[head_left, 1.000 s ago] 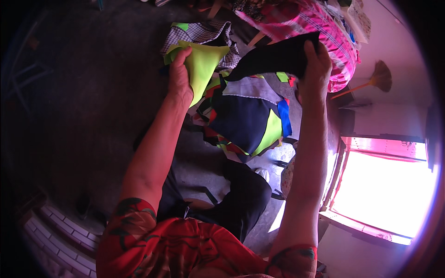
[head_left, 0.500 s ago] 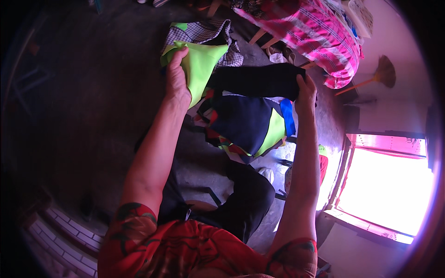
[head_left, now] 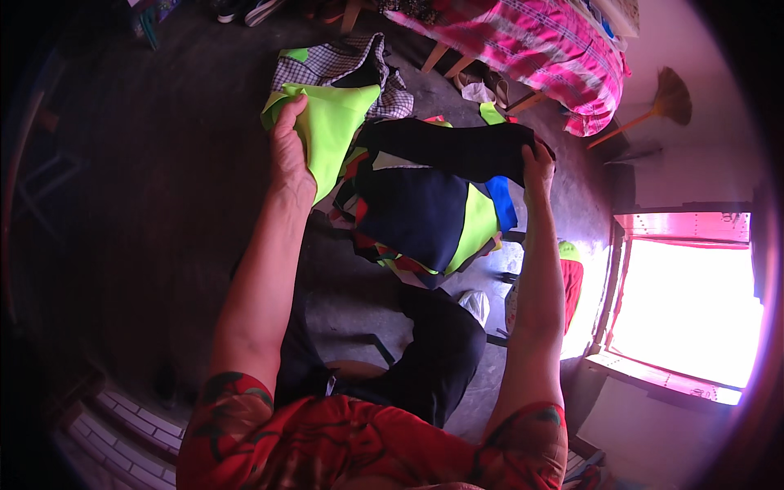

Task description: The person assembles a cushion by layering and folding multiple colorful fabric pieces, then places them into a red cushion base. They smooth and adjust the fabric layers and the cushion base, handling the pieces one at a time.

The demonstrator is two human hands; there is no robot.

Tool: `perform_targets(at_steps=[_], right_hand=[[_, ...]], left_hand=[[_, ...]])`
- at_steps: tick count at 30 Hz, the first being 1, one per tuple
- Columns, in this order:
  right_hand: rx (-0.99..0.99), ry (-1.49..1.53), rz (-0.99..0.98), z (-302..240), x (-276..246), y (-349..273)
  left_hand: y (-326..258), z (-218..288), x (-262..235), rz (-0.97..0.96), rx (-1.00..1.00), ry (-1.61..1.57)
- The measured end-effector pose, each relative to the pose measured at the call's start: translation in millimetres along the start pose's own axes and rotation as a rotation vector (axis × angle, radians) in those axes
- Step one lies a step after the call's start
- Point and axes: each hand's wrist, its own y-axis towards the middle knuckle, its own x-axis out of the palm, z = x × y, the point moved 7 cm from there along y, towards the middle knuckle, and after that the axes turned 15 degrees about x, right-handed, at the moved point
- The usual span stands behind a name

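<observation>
My left hand [head_left: 287, 155] grips a lime-green piece of cloth [head_left: 341, 122], thumb on top and fingers hidden behind it. A long black cloth [head_left: 457, 149] stretches from beside the green piece to my right hand [head_left: 539, 170], which is closed on its far right end. Whether the black and green pieces are joined, I cannot tell. Below them lies a heap of cloth pieces with a large dark navy one [head_left: 408, 216] on top, plus lime, blue and red edges. A checked cloth [head_left: 331, 64] with a green patch lies beyond my left hand.
A pink plaid cloth [head_left: 523, 57] drapes over furniture with wooden legs at the far right, with shoes [head_left: 490, 86] underneath. A broom [head_left: 671, 100] leans by the right wall near a bright window [head_left: 686, 310]. A white plastic bag [head_left: 474, 308] sits beside my knee.
Both hands keep hold of their cloth. The left hand has shifted slightly left and down in view; the black cloth hangs a little lower, showing more of the heap behind it.
</observation>
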Motion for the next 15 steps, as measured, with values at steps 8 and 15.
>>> perform_targets(at_steps=[8, 15], right_hand=[[-0.017, -0.564, 0.230, 27.0, 2.1, -31.1], [-0.325, -0.664, -0.132, -9.8, 70.9, -109.3]], left_hand=[[-4.4, -5.9, 6.4, -0.013, -0.032, 0.016], [0.3, -16.1, 0.7, -0.044, -0.100, -0.016]])
